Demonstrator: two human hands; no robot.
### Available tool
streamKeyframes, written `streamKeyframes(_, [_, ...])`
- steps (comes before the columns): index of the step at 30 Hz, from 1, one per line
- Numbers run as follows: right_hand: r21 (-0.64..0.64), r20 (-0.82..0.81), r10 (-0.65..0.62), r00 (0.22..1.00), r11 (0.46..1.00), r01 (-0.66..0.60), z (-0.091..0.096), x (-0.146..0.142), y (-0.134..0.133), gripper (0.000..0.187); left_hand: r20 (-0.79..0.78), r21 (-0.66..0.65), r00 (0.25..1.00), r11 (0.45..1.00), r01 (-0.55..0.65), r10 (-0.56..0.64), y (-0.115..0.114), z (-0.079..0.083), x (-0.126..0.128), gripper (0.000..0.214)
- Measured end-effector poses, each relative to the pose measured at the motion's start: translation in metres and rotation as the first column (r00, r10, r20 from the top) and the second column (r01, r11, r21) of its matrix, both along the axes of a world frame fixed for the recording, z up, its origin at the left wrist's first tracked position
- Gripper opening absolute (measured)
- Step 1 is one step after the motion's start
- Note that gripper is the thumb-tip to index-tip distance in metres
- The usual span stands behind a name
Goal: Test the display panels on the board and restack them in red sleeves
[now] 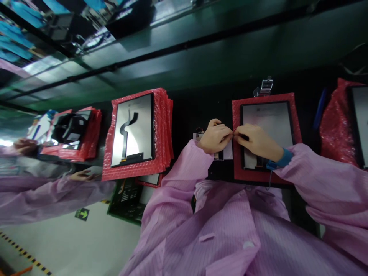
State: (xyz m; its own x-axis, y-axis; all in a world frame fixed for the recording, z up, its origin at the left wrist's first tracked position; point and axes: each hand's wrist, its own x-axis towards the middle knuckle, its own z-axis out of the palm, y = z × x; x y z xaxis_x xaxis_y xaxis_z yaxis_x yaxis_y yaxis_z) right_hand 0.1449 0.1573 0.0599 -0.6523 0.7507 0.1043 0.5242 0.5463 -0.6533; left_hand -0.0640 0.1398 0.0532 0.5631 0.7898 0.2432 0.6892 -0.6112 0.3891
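Note:
My left hand (215,137) and my right hand (257,142) meet fingertip to fingertip at the left edge of a red bubble-wrap sheet (297,130). Both are closed in a pinch, and whatever sits between the fingers is too small to make out. On that sheet lies a display panel (274,119) with a grey back and black border, partly covered by my right hand. A blue wrist strap (283,159) circles my right wrist. Beneath my left hand, a small circuit-like part (219,156) and a white piece (228,151) show in part.
Left of me stands a stack of red bubble-wrap sheets (166,134), topped by a display panel (143,126) with a black flex cable. A clear small box (266,86), a blue pen-like item (319,109) and more red wrap (335,126) lie around. A co-worker's hand (83,175) is at far left.

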Motion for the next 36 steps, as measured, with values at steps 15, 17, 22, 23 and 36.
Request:
streamKeyframes(15, [-0.024, -0.254, -0.569, 0.782, 0.812, 0.583, 0.022, 0.081, 0.068, 0.012, 0.647, 0.178, 0.609, 0.686, -0.705, 0.459, -0.052, 0.017, 0.012, 0.053])
streamKeyframes(17, [0.123, -0.15, -0.644, 0.75, 0.741, 0.661, 0.008, 0.094, 0.085, 0.013, 0.508, 0.205, 0.782, 0.831, -0.517, 0.361, -0.084, 0.014, 0.037, 0.042])
streamKeyframes(22, [0.128, 0.015, -0.701, 0.713, 0.708, 0.694, -0.016, 0.096, 0.104, 0.017, 0.209, 0.145, 0.947, 0.95, -0.277, 0.244, -0.127, -0.029, 0.092, 0.053])
streamKeyframes(23, [0.115, 0.007, -0.702, 0.712, 0.708, 0.696, -0.017, 0.094, 0.105, 0.013, 0.204, 0.14, 0.941, 0.944, -0.299, 0.268, -0.128, -0.037, 0.097, 0.057])
streamKeyframes(36, [-0.043, -0.784, -0.336, 0.522, 0.868, 0.495, 0.033, 0.093, 0.07, 0.017, 0.474, -0.066, 0.769, 0.888, -0.455, 0.429, -0.126, -0.049, 0.096, 0.107])
